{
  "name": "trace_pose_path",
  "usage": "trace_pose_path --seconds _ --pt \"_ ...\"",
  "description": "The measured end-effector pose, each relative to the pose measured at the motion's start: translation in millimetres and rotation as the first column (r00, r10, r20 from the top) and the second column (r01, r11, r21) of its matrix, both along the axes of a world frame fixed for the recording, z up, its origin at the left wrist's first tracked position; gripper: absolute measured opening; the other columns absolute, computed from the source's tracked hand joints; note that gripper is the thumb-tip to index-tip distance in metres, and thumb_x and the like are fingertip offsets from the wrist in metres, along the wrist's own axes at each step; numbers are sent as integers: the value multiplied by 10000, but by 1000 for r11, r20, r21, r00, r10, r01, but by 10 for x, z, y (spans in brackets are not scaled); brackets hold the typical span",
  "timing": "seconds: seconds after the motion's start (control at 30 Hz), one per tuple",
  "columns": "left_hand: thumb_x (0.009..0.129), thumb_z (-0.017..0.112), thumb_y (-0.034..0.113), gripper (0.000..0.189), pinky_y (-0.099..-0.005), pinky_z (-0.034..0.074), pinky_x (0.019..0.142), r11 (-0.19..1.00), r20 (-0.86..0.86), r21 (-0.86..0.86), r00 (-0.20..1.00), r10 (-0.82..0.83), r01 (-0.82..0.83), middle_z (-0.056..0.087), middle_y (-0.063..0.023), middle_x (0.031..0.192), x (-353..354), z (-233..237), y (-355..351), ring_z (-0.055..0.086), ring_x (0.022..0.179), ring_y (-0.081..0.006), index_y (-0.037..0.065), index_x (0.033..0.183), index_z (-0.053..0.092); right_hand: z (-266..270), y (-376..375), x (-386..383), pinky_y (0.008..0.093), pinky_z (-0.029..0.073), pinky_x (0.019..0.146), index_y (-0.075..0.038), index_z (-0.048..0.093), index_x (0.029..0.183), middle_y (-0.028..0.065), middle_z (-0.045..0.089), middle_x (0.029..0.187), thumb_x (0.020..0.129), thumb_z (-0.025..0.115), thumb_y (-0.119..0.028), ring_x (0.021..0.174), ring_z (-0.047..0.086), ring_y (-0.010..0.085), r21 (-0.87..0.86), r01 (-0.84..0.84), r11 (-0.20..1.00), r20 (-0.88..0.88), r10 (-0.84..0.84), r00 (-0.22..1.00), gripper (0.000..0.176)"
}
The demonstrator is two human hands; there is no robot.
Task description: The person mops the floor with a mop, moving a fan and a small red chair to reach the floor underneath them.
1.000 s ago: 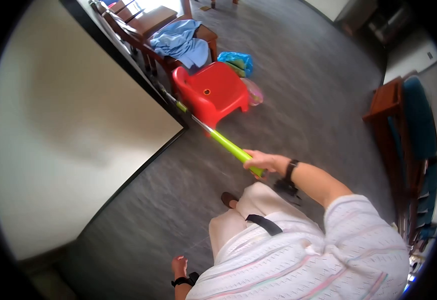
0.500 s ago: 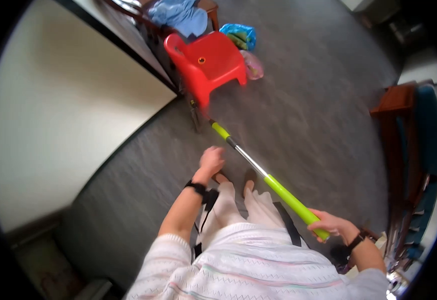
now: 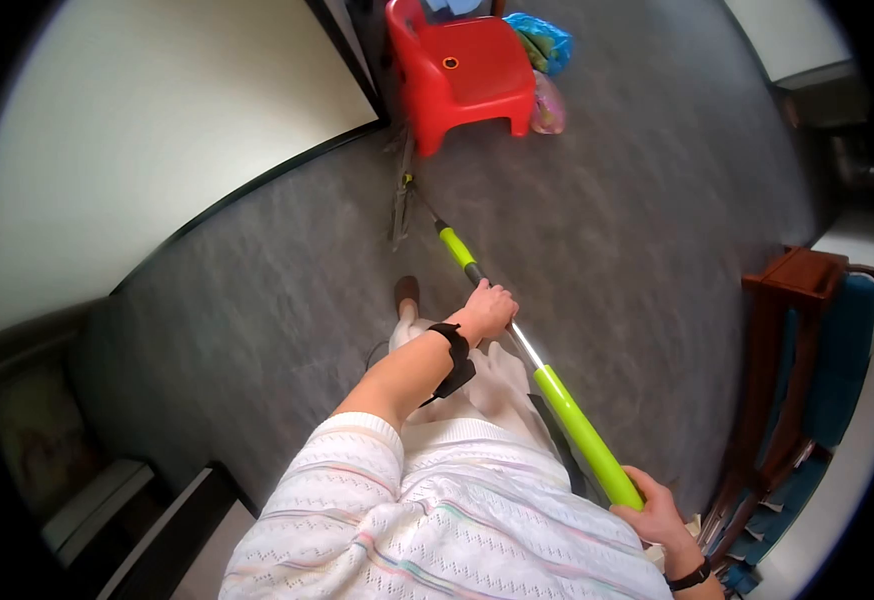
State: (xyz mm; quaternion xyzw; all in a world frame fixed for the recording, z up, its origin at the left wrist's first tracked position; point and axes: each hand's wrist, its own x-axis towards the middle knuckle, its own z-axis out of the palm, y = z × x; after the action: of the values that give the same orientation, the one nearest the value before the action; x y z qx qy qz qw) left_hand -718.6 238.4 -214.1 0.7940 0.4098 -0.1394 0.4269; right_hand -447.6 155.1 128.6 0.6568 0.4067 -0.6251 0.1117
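Observation:
My left hand (image 3: 490, 308) is closed around the silver middle section of a flat mop's handle (image 3: 582, 430). Lower down, my right hand (image 3: 652, 508) grips the bright green end of the same handle. The pole slants away to the upper left, down to the narrow grey mop head (image 3: 403, 200), which lies on the floor. This head is beside the front leg of a red plastic chair (image 3: 477, 60), close to the white panel's corner. On the chair seat sits a small dark ring-like spot with an orange edge.
A blue plastic bag (image 3: 547, 45) and a pink bag (image 3: 549, 104) lie by the chair. A large white panel with a dark edge (image 3: 197, 130) stands at the left. Wooden seating with teal cushions (image 3: 842, 360) lines the right. Grey floor (image 3: 647, 230) stretches between them.
My left hand, earlier off the pole, has moved right and taken hold of it. The right hand keeps its grip. The view has shifted, so the chair appears higher.

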Motion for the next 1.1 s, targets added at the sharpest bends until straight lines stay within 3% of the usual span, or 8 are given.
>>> trace_pose_path --seconds 0.17,0.33,0.57,0.7,0.83,0.9,0.97,1.1 --pt "658 637 101 137 -368 351 809 991 61 -110 994 88 -81 593 -21 823 -109 110 290 550 931 -208 169 777 637 -27 379 178 251 483 512 45 503 1220 104 608 842 718 662 -7 583 588 149 -374 468 801 -60 -524 850 529" --pt "687 630 101 133 -372 350 816 991 28 -16 991 133 -133 587 -14 832 -127 -4 341 547 938 -204 172 800 630 -281 550 383 283 469 437 29 482 1233 127 618 794 772 643 -38 525 586 168 -561 553 616 -58 -695 716 492" --pt "753 608 142 92 -411 349 864 961 154 55 953 260 -271 604 -16 870 270 178 562 555 937 -215 174 834 639 56 986 682 225 441 368 39 567 1084 131 632 703 786 614 -153 435 565 155 38 447 894 154 -447 881 358" --pt "748 621 175 80 -435 343 896 864 249 152 865 436 -480 612 -40 843 325 218 557 565 919 -234 151 824 625 134 1496 595 226 387 321 58 586 1038 134 602 630 804 591 -171 375 518 146 1 300 954 200 -294 935 327" --pt "748 610 179 73 -442 354 888 871 -89 183 875 476 -456 602 -55 821 -209 -44 315 575 890 -246 143 811 618 -193 1903 86 224 384 334 34 599 1081 96 628 671 837 617 -168 425 538 119 -134 144 981 116 -128 985 317" --pt "747 602 179 74 -454 354 883 732 53 128 742 669 -669 596 -52 814 -784 -523 -174 573 903 -242 148 812 621 -499 1862 -217 220 371 347 9 603 1098 70 616 669 858 598 -181 435 524 99 -171 69 983 68 -58 996 306" --pt "741 596 173 75 -443 362 856 794 -177 234 778 602 -561 591 -40 808 -1120 -97 -251 565 917 -230 154 808 625 -621 1845 -443 215 374 358 -1 603 1107 62 611 670 858 603 -174 443 524 96 -220 29 975 -16 -33 999 303" --pt "736 588 156 81 -441 361 831 815 -259 99 776 575 -571 587 -35 822 -1100 39 -376 554 936 -219 158 806 629 -653 1978 -378 211 384 385 1 603 1111 43 603 675 844 626 -144 475 524 84 -250 25 968 -31 -34 999 304"
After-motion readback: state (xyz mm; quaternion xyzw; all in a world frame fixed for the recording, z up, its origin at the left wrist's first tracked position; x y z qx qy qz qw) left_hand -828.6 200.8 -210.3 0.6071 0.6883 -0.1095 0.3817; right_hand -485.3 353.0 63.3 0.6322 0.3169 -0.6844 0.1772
